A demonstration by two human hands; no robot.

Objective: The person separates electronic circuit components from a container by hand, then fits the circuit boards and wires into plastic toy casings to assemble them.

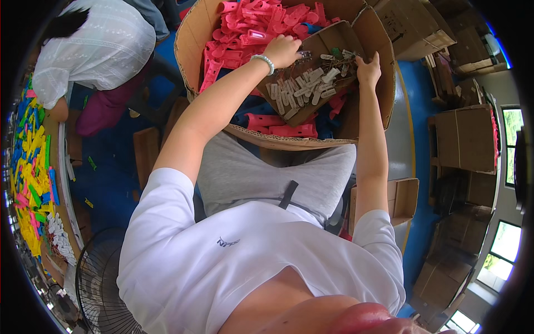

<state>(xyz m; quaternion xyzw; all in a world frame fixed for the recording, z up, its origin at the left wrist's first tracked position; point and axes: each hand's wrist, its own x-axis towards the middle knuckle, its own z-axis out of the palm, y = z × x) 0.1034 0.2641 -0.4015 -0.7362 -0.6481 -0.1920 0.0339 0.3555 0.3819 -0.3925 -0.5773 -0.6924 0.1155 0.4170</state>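
A big cardboard box (186,42) in front of me holds many long pink plastic pieces (261,19). Inside it, tilted over the pink pieces, sits a shallow cardboard tray (334,38) carrying several small whitish translucent pieces (303,89) and some thin wiry bits. My right hand (368,71) grips the tray's right edge. Over the tray's left side is my left hand (282,52), its fingers curled beside small dark metal-looking parts (304,55). What lies between those fingertips is too small to make out.
Another person (103,47) in a white top sits at the left by a table heaped with coloured plastic pieces (33,183). A black fan (103,284) stands near my left side. Cardboard boxes (464,139) line the right, and an open carton (403,200) sits beside my right arm.
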